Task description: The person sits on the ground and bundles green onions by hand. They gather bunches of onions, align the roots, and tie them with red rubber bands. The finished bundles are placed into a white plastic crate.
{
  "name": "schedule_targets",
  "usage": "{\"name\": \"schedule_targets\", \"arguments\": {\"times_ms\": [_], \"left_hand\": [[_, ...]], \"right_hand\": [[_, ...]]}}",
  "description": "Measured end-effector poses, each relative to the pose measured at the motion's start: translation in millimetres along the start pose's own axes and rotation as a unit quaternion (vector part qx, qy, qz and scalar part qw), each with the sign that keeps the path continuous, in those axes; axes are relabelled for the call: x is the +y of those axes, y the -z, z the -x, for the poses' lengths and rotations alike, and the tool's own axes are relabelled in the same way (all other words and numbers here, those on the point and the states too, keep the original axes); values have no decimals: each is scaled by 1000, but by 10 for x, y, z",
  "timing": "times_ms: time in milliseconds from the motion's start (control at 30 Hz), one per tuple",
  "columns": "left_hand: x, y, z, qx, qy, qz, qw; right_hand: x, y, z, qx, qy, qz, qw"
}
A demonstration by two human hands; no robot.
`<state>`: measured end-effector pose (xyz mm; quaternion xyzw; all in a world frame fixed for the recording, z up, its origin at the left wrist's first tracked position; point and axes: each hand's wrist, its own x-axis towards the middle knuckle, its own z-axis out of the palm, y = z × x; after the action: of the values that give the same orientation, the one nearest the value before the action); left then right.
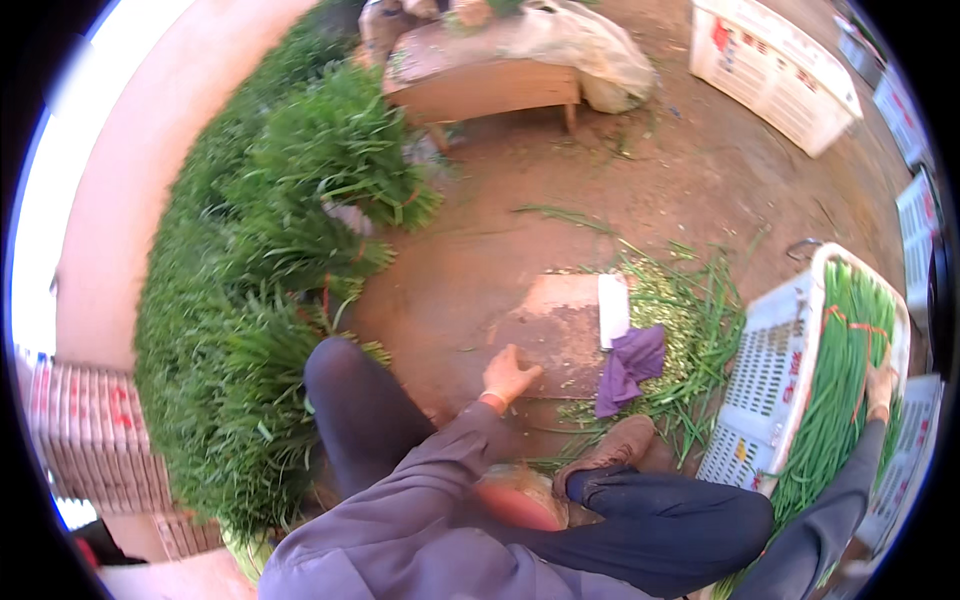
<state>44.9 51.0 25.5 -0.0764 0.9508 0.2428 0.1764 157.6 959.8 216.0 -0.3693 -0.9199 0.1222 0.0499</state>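
My right hand (879, 384) lies against the right side of a bunch of long green chives (844, 367) tied with red bands. Some of its fingers are hidden. The bunch lies in a white slatted plastic crate (769, 367). My left hand (512, 373) is over the near left part of a worn board (559, 322) on the ground, empty, with thumb and fingers apart. Along the board's right side lies a flat white rectangular piece (613, 309). A crumpled purple cloth (634, 367) rests at its near end.
Tied green bunches (337, 157) line the left wall. Trimmed scraps (667, 315) and loose stalks surround the board's right side. Ahead are a low wooden bench (487, 86) with a plastic sack (600, 52) and another white crate (776, 71). Stacked crates (101, 435) stand at left.
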Motion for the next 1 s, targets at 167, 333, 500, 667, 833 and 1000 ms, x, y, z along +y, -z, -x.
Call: {"name": "schedule_targets", "arguments": {"times_ms": [167, 333, 500, 667, 833, 1000], "left_hand": [[13, 174, 68, -26, 9, 20, 999], [-98, 119, 20, -38, -3, 45, 998], [-222, 112, 51, -36, -1, 96, 995], [-169, 48, 60, -52, 47, 198, 978], [54, 180, 32, -11, 53, 236, 970], [603, 763, 156, 37, -52, 357, 932]], "right_hand": [[-55, -189, 251, 92, 64, 68, 991], [-82, 41, 814, 101, 99, 117, 983], [60, 138, 1399, 32, 29, 60, 997], [297, 587, 1497, -78, 67, 122, 987], [-619, 832, 1750, -29, 54, 198, 978], [-2958, 674, 2556, 70, 299, 102, 946]]}}
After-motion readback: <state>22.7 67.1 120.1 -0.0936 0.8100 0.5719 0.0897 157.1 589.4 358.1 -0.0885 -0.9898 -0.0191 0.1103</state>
